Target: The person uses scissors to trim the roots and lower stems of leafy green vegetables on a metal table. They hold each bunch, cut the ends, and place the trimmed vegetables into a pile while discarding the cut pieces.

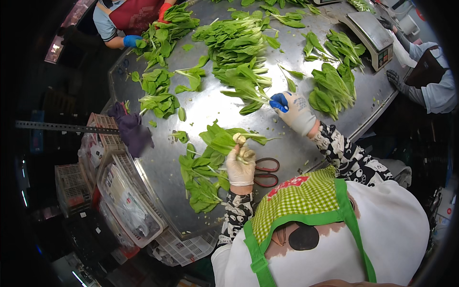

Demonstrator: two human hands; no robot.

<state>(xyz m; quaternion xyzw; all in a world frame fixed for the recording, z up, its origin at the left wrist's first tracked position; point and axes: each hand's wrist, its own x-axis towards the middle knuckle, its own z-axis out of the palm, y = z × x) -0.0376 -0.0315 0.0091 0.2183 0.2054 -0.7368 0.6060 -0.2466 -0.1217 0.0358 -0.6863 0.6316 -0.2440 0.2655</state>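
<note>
My left hand (242, 165), in a thin pale glove, holds a leafy green (220, 138) by its stem end, with the leaves towards the left. My right hand (290, 107), in a white glove with blue fingertips, pinches the stem of another leafy green (247, 84) beside the big pile of leafy greens (236, 43). Red-and-black scissor handles (267, 168) lie just right of my left hand; the blades are hidden. Below and left of that hand, loose leafy greens (202, 179) lie on the metal table (161, 197). A separate bunch (333, 89) is to the right of my right hand.
A co-worker's blue-gloved hand (132, 41) and red-gloved hand (165, 12) hold greens at the upper left. At right, another co-worker's gray-gloved hand (396, 79) rests near a weighing scale (371, 32). A purple cloth (132, 129) and plastic crates (132, 201) border the left edge.
</note>
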